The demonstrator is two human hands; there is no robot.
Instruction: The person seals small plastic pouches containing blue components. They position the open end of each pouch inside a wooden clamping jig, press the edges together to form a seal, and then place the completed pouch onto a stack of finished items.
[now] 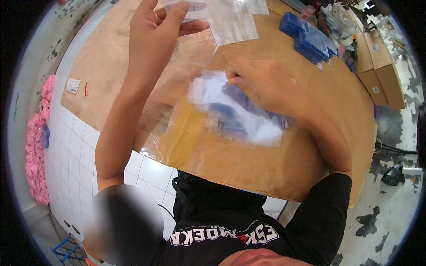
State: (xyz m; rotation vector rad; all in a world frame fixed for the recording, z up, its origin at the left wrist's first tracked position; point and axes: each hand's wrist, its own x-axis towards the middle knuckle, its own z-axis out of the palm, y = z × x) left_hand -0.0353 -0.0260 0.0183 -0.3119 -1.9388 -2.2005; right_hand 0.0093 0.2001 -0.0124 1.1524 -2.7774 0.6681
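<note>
At the far side of the table, my left hand (157, 24) is closed, its thumb and fingers pinching a clear plastic piece (195, 6). Beside those fingers lies a whitish, see-through sheet or stack of sheets (237, 22). My right hand (262, 84) is curled into a pinch above a loose pile of clear and white plastic sleeves (262, 131) with bluish parts. Motion smears both this hand and the pile, so whatever its fingertips grip cannot be made out.
Brown cardboard (337, 115) covers the table. Blue flat plastic pouches (306, 40) are stacked at the far right, near clear plastic bags (339, 22). Cardboard boxes (379, 66) stand beyond the right edge. A pink bundle (36, 146) lies on the left, past the white tiled floor (73, 146).
</note>
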